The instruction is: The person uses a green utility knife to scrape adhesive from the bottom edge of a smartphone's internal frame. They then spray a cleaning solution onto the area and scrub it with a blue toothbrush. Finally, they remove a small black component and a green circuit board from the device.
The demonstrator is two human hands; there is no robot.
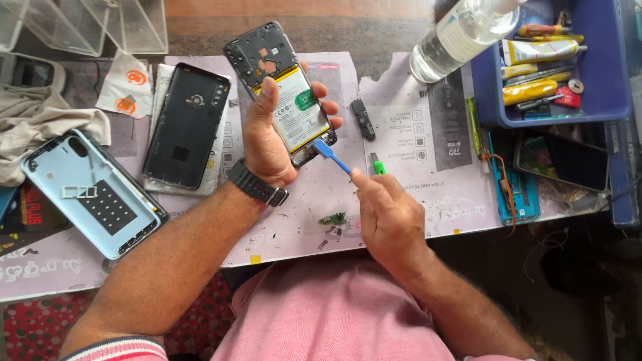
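Looking down, you see a worktable (40, 274) covered with printed paper sheets, your pink shirt at the bottom edge. A pale blue phone back cover (90, 194) lies far left, inner side up, with a black back cover (187, 124) beside it. A blue tool tray (602, 100) of screwdrivers and tubes sits at the right, with a clear bottle (461, 37) just beside it.

Your left hand (267, 144), a black watch on its wrist, is clenched around an opened smartphone (284, 93), raised off the table with its battery facing you, probably to steady it. Your right hand (388, 217) pinches a blue plastic pry tool (332, 155), its flat tip touching the phone's lower edge near the battery. A tiny green circuit board (333, 218) lies on the paper, just left of your right hand.
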